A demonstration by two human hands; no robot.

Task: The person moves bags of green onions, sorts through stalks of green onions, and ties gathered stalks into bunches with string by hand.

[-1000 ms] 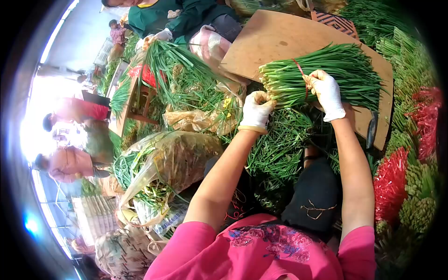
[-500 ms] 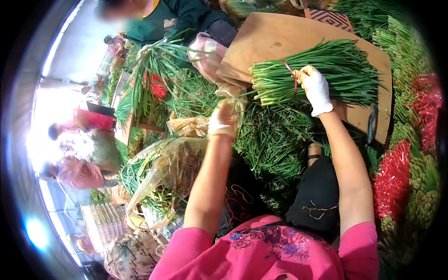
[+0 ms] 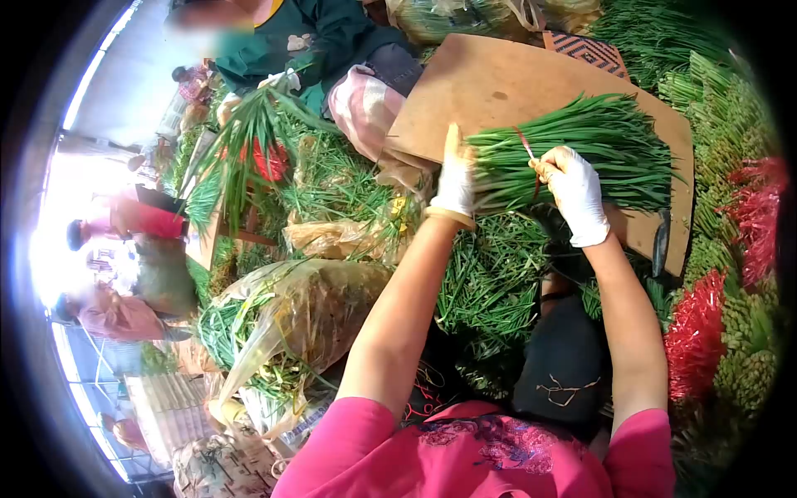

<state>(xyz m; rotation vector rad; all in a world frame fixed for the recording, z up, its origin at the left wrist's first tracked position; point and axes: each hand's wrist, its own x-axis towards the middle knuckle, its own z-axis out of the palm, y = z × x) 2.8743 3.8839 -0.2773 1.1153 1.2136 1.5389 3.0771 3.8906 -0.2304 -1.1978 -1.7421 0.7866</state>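
A thick bundle of green garlic chives (image 3: pixel 610 137) lies on the wooden board (image 3: pixel 477 79), its pale cut ends facing left. A red tie (image 3: pixel 524 141) goes round the stems. My right hand (image 3: pixel 574 197), in a white glove with bare-looking fingertips, pinches the end of this tie at the bundle's near side. My left hand (image 3: pixel 455 176), also gloved, is flat with its fingers stretched upward, its palm side against the cut ends. The stems hide part of its fingers.
Loose green trimmings (image 3: pixel 490 286) lie below the board. A clear plastic bag (image 3: pixel 311 307) of leaves stands at left. Red ties (image 3: pixel 697 332) and stacked bundles (image 3: pixel 706 124) line the right. Across from me, a person in a dark green top (image 3: pixel 290 41) holds leaves.
My left hand has moved right, from beside the board to the bundle's cut ends. My right hand keeps its hold on the tie, slightly lower and further right in view.
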